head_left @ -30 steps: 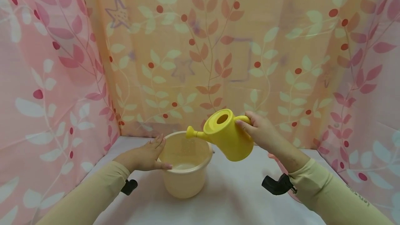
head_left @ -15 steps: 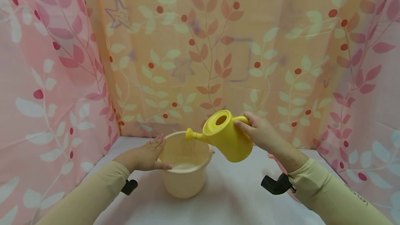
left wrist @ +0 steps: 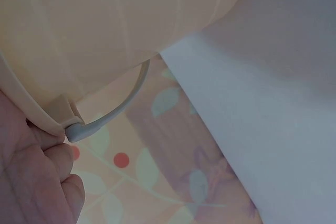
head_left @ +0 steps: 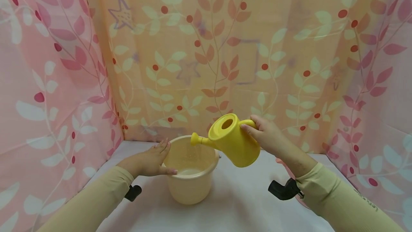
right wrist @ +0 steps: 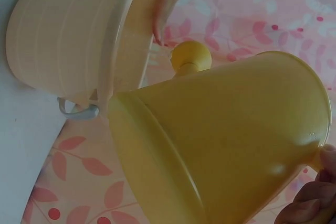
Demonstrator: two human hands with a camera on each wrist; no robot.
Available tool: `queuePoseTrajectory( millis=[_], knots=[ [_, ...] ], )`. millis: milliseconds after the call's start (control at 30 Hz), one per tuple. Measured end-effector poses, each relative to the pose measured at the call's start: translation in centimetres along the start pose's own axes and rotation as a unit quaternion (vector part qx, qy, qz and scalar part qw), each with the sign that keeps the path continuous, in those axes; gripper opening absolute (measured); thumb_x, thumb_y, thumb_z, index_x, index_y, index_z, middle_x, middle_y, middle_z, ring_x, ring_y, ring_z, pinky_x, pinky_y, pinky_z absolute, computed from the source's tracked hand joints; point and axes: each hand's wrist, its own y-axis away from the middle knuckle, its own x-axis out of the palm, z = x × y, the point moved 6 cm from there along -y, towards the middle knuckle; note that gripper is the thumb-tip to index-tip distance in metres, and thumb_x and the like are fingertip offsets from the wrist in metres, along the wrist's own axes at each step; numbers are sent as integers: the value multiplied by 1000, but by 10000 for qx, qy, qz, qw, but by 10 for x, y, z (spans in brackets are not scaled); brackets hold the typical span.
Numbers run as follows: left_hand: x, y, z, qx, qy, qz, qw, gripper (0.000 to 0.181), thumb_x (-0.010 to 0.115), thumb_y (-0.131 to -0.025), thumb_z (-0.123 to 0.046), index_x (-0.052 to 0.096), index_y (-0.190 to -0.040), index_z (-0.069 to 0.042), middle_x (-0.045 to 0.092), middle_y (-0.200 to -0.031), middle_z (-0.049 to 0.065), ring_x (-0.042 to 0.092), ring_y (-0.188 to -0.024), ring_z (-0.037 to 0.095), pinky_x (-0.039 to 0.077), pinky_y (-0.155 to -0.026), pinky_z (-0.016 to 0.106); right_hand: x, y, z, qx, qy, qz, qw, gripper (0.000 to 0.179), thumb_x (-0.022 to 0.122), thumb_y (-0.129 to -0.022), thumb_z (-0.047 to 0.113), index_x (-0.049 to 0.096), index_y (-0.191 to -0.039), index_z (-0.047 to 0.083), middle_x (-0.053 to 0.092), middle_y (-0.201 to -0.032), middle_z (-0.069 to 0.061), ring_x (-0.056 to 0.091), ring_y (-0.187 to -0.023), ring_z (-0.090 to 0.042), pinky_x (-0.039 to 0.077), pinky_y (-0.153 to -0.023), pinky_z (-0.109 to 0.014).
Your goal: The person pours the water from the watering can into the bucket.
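A cream plastic bucket (head_left: 190, 191) stands upright on the white table. Against its left rim my left hand (head_left: 149, 160) rests, thumb and fingers spread along the edge. The left wrist view shows those fingertips beside the mount of the bucket's grey handle (left wrist: 113, 116). My right hand (head_left: 265, 131) grips the handle of a yellow watering can (head_left: 243, 149), held in the air and tilted left. The can's spout head (head_left: 194, 139) is over the bucket's opening, with faint specks below it. From the right wrist, the can's base and side (right wrist: 220, 145) fill much of the view.
A pink object (head_left: 285, 167) lies on the table, mostly hidden behind the right forearm. Leaf-patterned curtains (head_left: 219, 63) enclose the back and both sides. Each wrist carries a black camera mount (head_left: 283, 190).
The watering can has shifted very slightly left and down, its spout staying over the bucket. The left hand and the bucket have not moved.
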Motion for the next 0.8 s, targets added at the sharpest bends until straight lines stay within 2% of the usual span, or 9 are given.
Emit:
queuePoseTrajectory(
  millis=[400, 800],
  knots=[
    [0, 0, 0, 36, -14, -42, 10000, 109, 49, -75, -71, 17, -141, 9, 7, -149, 25, 6, -138, 36, 13, -108, 53, 1, -1, 0, -14, 120, -17, 9999, 29, 54, -91, 33, 51, -92, 4, 48, -73, -8, 50, -71, -23, 45, -62, -30],
    [-2, 0, -2, 71, -48, -15, 10000, 111, 47, -75, -73, 17, -141, 10, 7, -149, 26, 8, -138, 36, 14, -108, 53, 2, -1, 4, -123, -72, 46, 9999, 28, 55, -91, 28, 48, -87, 2, 44, -70, -8, 48, -68, -22, 43, -60, -30]
  ],
)
